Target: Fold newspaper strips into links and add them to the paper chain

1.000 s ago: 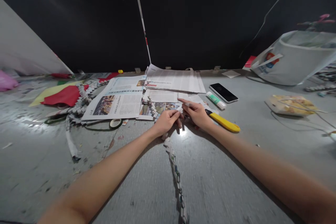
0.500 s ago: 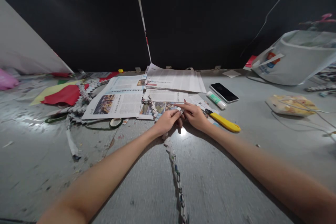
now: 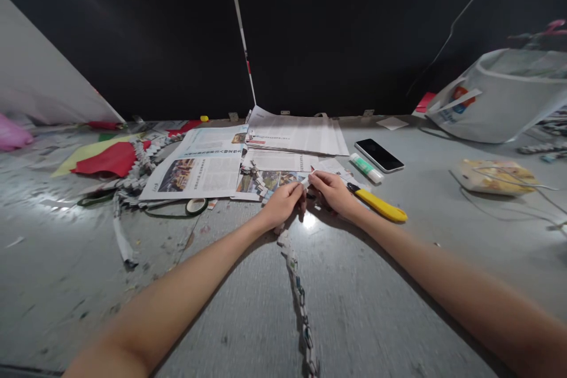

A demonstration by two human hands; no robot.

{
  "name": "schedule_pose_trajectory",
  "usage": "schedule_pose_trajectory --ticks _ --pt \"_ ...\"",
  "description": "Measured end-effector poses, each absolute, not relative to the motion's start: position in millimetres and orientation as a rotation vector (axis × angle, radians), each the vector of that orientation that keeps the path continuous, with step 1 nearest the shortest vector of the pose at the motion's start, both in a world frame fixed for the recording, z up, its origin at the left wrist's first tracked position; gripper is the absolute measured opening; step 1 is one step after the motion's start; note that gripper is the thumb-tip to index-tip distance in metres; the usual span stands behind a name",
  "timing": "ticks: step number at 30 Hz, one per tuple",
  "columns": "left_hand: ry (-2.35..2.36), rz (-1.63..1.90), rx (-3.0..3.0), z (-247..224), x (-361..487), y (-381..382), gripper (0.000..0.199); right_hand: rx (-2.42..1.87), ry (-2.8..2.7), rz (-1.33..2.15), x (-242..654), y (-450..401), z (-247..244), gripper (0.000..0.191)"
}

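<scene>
A small white paper strip [image 3: 306, 182] is pinched between my two hands, over the middle of the grey tabletop. My left hand [image 3: 284, 204] is closed on one end of it, thumb on top. My right hand [image 3: 333, 191] pinches the other end between thumb and forefinger. From under my left hand a chain of folded paper links [image 3: 301, 301] runs down toward the near edge. Whether the strip is joined to this chain is hidden by my fingers. Just right of my right hand lies a yellow utility knife [image 3: 381, 205].
Newspaper sheets [image 3: 199, 165] and a stack of printed paper [image 3: 296, 133] lie beyond my hands. To the right are a glue stick [image 3: 365, 168], a phone [image 3: 380, 155], a tissue pack [image 3: 496, 178] and a white bag [image 3: 500, 100]. A tape roll [image 3: 196, 207] and red paper [image 3: 106, 158] lie left.
My right forefinger, stretched out across the strip before, has drawn back and bent into a pinch on the strip. My left hand stays nearly in place.
</scene>
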State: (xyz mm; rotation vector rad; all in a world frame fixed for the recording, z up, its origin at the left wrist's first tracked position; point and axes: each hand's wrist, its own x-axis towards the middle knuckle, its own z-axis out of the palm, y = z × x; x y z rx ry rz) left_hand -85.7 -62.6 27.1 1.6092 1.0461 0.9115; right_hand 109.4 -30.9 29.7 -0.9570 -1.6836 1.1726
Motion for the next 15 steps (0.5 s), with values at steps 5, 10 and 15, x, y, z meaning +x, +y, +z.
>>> schedule_pose_trajectory --ticks 5,10,15 --pt "1.162 1.086 1.581 28.2 -87.4 -61.6 0.046 -0.932 -1.670 1.120 109.6 -33.2 31.9 0.059" --pt "1.201 1.173 1.538 24.3 -89.7 -59.0 0.052 -0.915 -1.785 1.041 111.3 -36.9 34.7 0.060" --pt "1.178 1.156 1.561 23.4 -89.9 -60.1 0.051 -0.905 -1.810 1.057 114.0 -36.9 34.5 0.057"
